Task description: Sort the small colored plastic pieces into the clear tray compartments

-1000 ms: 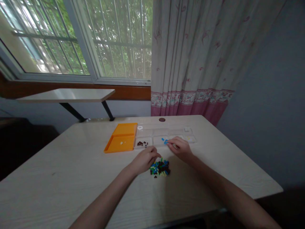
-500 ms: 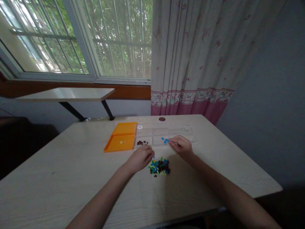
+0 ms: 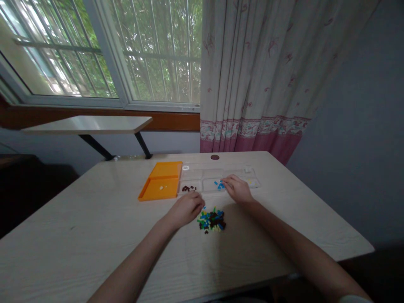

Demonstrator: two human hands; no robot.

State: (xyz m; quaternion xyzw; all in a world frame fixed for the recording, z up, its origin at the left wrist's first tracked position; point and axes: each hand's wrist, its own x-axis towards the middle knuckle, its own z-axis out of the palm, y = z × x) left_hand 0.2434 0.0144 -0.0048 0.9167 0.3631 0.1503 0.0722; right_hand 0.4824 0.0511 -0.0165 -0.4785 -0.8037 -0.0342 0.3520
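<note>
A small heap of mixed bricks [image 3: 211,220], blue, green, yellow and dark, lies on the pale table [image 3: 94,235]. My left hand [image 3: 186,208] rests just left of the heap with its fingers curled; what they hold, if anything, is hidden. My right hand [image 3: 236,189] reaches over the clear compartment tray [image 3: 210,173], fingertips pinched beside a few blue bricks [image 3: 217,184] in a front compartment. Dark brown bricks [image 3: 188,188] lie in the tray's front left compartment.
An orange lid [image 3: 161,181] lies open left of the tray, with a small white piece on it. A round hole [image 3: 214,157] marks the table's far edge. A window, a side shelf [image 3: 88,124] and a curtain [image 3: 252,75] stand behind.
My left hand has drawn back a little from the heap's top to its left side. My right hand has edged further over the tray towards the blue bricks.
</note>
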